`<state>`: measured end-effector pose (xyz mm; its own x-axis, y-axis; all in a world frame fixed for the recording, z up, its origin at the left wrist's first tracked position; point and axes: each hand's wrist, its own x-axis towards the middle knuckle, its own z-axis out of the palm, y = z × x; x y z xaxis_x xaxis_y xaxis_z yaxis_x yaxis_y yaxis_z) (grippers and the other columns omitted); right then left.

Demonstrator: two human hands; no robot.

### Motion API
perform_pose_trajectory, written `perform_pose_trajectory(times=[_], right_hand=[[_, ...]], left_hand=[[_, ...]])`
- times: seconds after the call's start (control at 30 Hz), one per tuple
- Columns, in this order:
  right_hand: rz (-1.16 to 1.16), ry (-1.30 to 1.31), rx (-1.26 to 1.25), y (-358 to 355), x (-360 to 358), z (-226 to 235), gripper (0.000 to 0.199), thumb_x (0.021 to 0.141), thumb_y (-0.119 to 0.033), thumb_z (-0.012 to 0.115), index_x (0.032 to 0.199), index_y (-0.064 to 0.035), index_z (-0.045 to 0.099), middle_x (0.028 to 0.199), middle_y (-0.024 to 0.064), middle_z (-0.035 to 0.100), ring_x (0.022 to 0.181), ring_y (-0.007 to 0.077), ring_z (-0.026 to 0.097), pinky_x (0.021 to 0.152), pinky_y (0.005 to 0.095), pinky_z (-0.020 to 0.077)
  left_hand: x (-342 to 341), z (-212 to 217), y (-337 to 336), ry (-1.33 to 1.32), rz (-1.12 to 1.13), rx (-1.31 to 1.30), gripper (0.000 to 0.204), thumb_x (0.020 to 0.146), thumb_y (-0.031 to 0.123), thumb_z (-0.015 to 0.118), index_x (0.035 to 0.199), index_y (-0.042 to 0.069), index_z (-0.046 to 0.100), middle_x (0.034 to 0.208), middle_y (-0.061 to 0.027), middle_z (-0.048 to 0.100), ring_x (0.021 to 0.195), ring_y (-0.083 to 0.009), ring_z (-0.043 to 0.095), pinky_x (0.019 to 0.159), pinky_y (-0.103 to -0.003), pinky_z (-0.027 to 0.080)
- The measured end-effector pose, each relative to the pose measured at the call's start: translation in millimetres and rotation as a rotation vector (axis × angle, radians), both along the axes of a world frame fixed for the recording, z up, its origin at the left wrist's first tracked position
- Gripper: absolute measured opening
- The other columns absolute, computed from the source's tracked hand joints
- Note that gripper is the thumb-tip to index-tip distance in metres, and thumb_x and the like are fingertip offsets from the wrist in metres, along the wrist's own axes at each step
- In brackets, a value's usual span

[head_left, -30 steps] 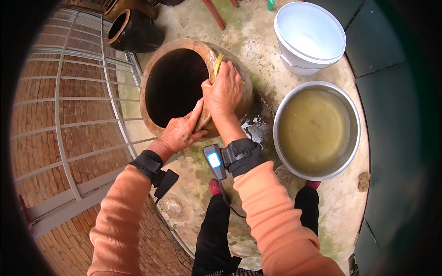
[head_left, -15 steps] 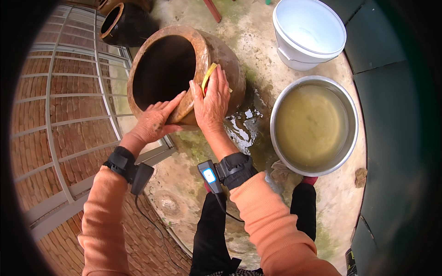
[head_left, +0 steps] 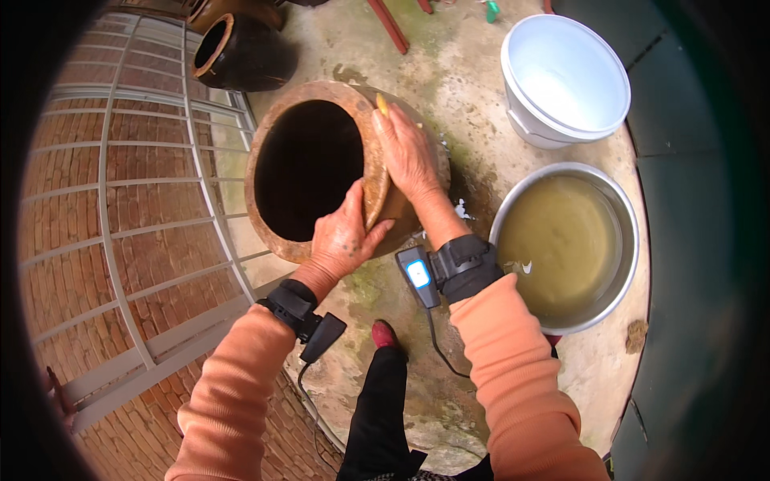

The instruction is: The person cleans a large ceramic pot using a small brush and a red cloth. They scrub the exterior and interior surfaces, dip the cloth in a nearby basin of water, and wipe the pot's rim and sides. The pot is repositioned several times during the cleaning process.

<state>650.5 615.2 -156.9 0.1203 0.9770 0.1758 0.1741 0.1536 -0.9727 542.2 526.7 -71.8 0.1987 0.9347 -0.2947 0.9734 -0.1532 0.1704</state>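
Note:
A large brown earthenware jar (head_left: 267, 232) leans on its side, its wide dark mouth facing left and toward me. Gripping the near part of its rim is my left hand (head_left: 343, 238), fingers over the lip and thumb against the outer wall. My right hand (head_left: 409, 156) presses a yellow cloth (head_left: 382, 104) to the outside of the jar, just behind the rim on its right side. Only a small yellow edge shows past the fingers; the rest is hidden under the palm. The jar's inside is too dark to make out.
Right of the jar stands a metal basin (head_left: 634, 240) of cloudy yellowish water, with a white plastic bucket (head_left: 525, 120) behind it. A smaller dark jar (head_left: 265, 60) lies at the far left. A barred window (head_left: 144, 228) flanks the left, green panels (head_left: 690, 216) the right.
My right hand has slid with the cloth farther along the rim, away from me. My left hand has shifted its hold on the near rim. The whole view has swung, moving everything rightward and down.

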Motion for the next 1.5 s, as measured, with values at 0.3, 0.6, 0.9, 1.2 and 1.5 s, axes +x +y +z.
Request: perform_pose_trajectory(times=[0.3, 0.6, 0.9, 1.2, 1.5], right_hand=[[0.275, 0.023, -0.044, 48.3, 6.6, 0.7, 0.045, 0.094, -0.037, 0.038, 0.126, -0.0068, 0.046, 0.133, 0.0154, 0.04, 0.123, 0.0318, 0.037, 0.101, 0.0387, 0.0305], [0.212, -0.1, 0.058, 40.2, 3.8, -1.0, 0.035, 0.094, -0.025, 0.04, 0.124, -0.0081, 0.047, 0.13, 0.012, 0.046, 0.118, 0.0318, 0.044, 0.098, 0.0372, 0.0356], [0.212, 0.143, -0.026, -4.9, 14.1, -7.4, 0.044, 0.091, -0.034, 0.046, 0.128, -0.0097, 0.045, 0.134, 0.0145, 0.039, 0.123, 0.0303, 0.038, 0.1, 0.0382, 0.0328], [-0.051, -0.203, 0.076, 2.1, 3.7, -35.7, 0.044, 0.093, -0.039, 0.04, 0.125, -0.0086, 0.046, 0.123, 0.0163, 0.051, 0.115, 0.0346, 0.046, 0.095, 0.0392, 0.0377], [-0.384, 0.398, -0.283, -90.3, -11.4, -44.8, 0.046, 0.094, -0.033, 0.039, 0.129, -0.003, 0.044, 0.136, 0.0183, 0.039, 0.124, 0.0345, 0.037, 0.104, 0.0409, 0.026]], left_hand=[[-2.0, 1.9, -0.6, -0.091, -0.045, 0.012, 0.066, 0.079, 0.035, 0.064, 0.127, 0.002, 0.033, 0.095, -0.0194, 0.06, 0.077, -0.0355, 0.062, 0.065, -0.04, 0.051], [-4.0, -1.6, -6.6, -0.134, -0.052, 0.05, 0.065, 0.078, 0.036, 0.065, 0.125, 0.002, 0.035, 0.087, -0.0194, 0.061, 0.073, -0.0343, 0.062, 0.062, -0.038, 0.051], [-5.2, 0.8, -4.5, -0.141, -0.05, 0.024, 0.061, 0.08, 0.036, 0.063, 0.122, 0.001, 0.036, 0.087, -0.0191, 0.06, 0.072, -0.034, 0.062, 0.062, -0.038, 0.051], [-2.2, -5.0, -7.9, -0.081, -0.065, 0.15, 0.063, 0.081, 0.04, 0.062, 0.125, 0.002, 0.036, 0.083, -0.0179, 0.062, 0.072, -0.0324, 0.063, 0.063, -0.038, 0.052], [0.4, -4.4, -12.0, -0.025, 0.008, 0.11, 0.065, 0.083, 0.04, 0.059, 0.129, 0.002, 0.032, 0.093, -0.0206, 0.062, 0.084, -0.0366, 0.062, 0.071, -0.041, 0.05]])
